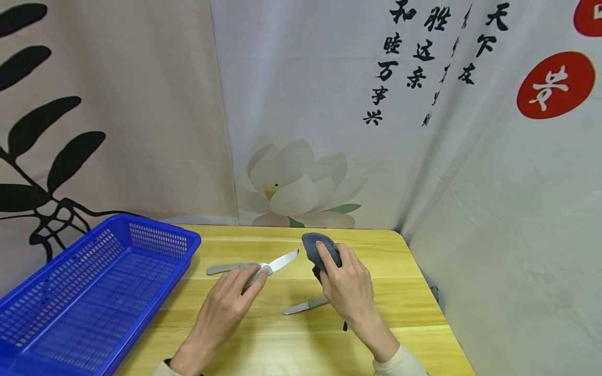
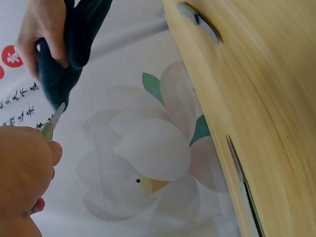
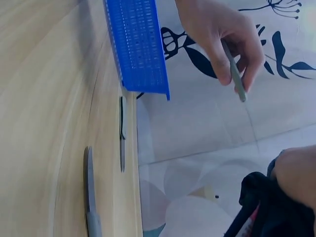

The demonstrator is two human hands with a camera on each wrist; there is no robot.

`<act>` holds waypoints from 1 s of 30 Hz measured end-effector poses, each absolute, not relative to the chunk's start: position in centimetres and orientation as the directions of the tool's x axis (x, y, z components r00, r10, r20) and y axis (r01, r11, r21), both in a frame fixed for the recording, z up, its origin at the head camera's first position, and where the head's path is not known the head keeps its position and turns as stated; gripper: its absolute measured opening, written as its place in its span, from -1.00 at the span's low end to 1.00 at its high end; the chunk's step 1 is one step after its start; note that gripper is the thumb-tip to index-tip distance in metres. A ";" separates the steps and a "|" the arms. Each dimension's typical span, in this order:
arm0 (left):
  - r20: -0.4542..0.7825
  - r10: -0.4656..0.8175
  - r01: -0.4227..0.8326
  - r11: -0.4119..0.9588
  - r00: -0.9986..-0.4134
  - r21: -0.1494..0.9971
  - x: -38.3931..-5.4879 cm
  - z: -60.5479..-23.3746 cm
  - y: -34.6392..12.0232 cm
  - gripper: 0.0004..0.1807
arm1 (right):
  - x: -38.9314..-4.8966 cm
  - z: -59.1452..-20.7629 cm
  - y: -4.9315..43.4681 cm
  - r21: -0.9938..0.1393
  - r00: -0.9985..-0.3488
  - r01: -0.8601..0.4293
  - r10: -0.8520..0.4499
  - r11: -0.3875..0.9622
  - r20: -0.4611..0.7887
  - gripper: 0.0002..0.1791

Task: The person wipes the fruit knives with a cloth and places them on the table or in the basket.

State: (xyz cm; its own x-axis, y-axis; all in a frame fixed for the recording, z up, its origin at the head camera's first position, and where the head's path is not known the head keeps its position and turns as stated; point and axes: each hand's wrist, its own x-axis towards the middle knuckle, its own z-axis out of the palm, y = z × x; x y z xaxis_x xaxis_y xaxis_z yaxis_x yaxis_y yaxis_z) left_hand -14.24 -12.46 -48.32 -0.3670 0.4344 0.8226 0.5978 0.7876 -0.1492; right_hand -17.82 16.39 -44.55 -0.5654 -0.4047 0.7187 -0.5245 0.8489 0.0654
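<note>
My left hand point(image 1: 224, 302) grips a folding knife point(image 1: 285, 260) by its grey-green handle, the blade pointing right and away. In my right hand point(image 1: 351, 287) is a bunched dark blue-grey cloth point(image 1: 312, 247), pinched between fingers and thumb. The blade's tip is close to the left of the cloth; in the left wrist view the blade point(image 2: 59, 113) overlaps the cloth's lower end. A second knife point(image 1: 223, 268) lies on the table behind my left hand, partly covered by it. Below the cloth lies a third knife point(image 1: 297, 308), its handle end hidden by my right hand.
A blue plastic basket point(image 1: 185, 271) with perforated walls stands at the left on the wooden table point(image 1: 263, 344). A printed curtain point(image 1: 301, 94) hangs behind the table's far edge and along its right side. A small black strip point(image 1: 345, 326) shows beneath my right wrist.
</note>
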 end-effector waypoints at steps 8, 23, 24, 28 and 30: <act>0.817 0.440 0.587 0.794 -0.373 -0.159 -14.3 -48.2 -12.3 -0.48 | -16.0 -44.3 14.4 0.088 -0.510 -0.618 -0.483 0.781 0.712 -0.19; 0.811 0.452 0.557 0.807 -0.372 -0.195 -14.2 -48.3 -12.0 -0.51 | -14.5 -44.9 12.0 0.140 -0.498 -0.644 -0.552 0.752 0.669 -0.24; 0.809 0.455 0.553 0.808 -0.373 -0.200 -14.2 -48.3 -12.0 -0.50 | -14.6 -44.9 12.1 0.145 -0.501 -0.637 -0.549 0.757 0.669 -0.23; 0.807 0.459 0.548 0.810 -0.372 -0.208 -14.1 -48.3 -11.9 -0.49 | -15.1 -45.0 12.5 0.163 -0.502 -0.614 -0.541 0.772 0.674 -0.21; 0.807 0.457 0.547 0.811 -0.373 -0.207 -14.1 -48.3 -11.8 -0.49 | -15.4 -45.1 12.8 0.164 -0.505 -0.607 -0.536 0.778 0.677 -0.20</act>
